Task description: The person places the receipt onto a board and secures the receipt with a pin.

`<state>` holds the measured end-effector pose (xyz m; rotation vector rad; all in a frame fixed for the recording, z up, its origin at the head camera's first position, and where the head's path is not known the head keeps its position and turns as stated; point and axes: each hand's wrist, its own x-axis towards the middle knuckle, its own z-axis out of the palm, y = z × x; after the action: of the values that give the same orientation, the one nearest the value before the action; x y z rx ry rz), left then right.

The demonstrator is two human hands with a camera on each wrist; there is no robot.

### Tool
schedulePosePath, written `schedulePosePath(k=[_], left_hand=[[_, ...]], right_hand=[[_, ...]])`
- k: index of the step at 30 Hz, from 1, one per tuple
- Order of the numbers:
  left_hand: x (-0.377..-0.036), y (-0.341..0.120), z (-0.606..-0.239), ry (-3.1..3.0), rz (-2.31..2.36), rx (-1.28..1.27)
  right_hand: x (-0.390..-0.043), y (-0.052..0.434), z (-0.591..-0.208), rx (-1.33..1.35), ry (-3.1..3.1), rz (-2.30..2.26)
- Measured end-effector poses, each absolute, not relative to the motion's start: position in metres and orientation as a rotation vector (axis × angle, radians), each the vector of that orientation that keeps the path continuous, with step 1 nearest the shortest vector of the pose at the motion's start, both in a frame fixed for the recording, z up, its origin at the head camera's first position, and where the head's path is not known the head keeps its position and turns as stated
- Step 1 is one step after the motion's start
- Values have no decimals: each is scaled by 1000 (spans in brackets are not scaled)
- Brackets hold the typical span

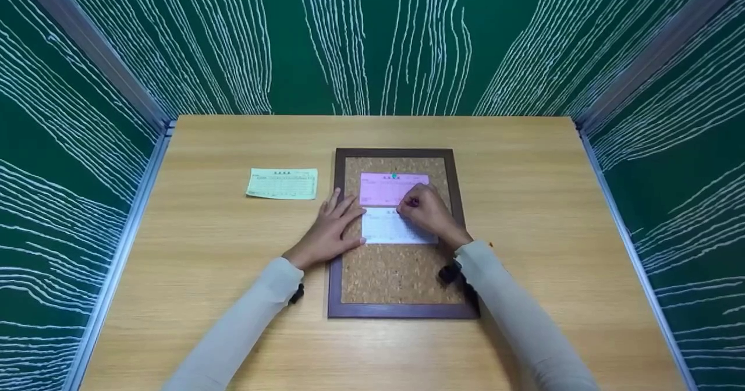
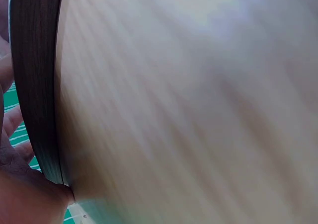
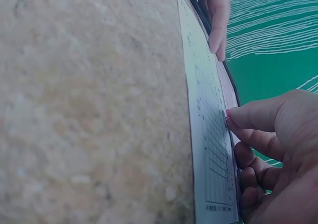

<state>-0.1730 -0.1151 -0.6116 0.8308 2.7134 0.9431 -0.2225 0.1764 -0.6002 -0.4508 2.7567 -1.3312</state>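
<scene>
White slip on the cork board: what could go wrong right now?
1. The right hand pinches a small purple pin at the white slip's top edge; pushed off-line, it may catch the pink slip too.
2. Only the left hand's straight fingers steady the slip; it could shift or skew.

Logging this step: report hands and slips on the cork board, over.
Left hand flat, steadying white slip. Right hand pinching a pin at its top edge. Pink slip already pinned above. Green slip lies apart on table; nothing obstructing.
</scene>
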Motion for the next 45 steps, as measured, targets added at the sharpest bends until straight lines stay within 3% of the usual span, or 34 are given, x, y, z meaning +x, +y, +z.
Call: schedulePosePath(k=[45], left_hand=[[-173,-117,-611,2676,961,824]], right_hand=[[-229,175,-590,-217,2640,-1299]])
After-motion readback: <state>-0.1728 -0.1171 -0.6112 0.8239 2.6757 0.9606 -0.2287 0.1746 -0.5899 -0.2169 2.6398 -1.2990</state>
